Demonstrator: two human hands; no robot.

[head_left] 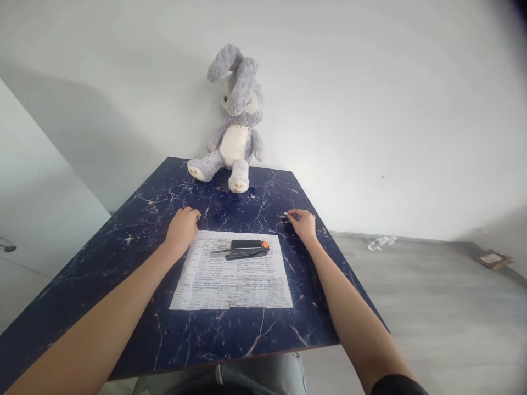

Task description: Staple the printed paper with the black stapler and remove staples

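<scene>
A black stapler with an orange end [249, 248] lies on printed paper sheets [234, 280], a thin metal strip sticking out to its left. Beyond the paper's upper left corner, my left hand [184, 224] rests on the table with curled fingers; a small greyish bit shows at its fingertips, too small to name. Right of the paper, my right hand [303, 223] pinches a small silvery-white piece [285, 214] between thumb and fingers, low over the tabletop. Neither hand touches the stapler.
The dark blue marbled table [263, 329] stands against a white wall. A grey plush rabbit [234, 126] sits at its far edge, leaning on the wall. On the floor to the right lie a clear plastic wrapper [381, 242] and a brown package [493, 259].
</scene>
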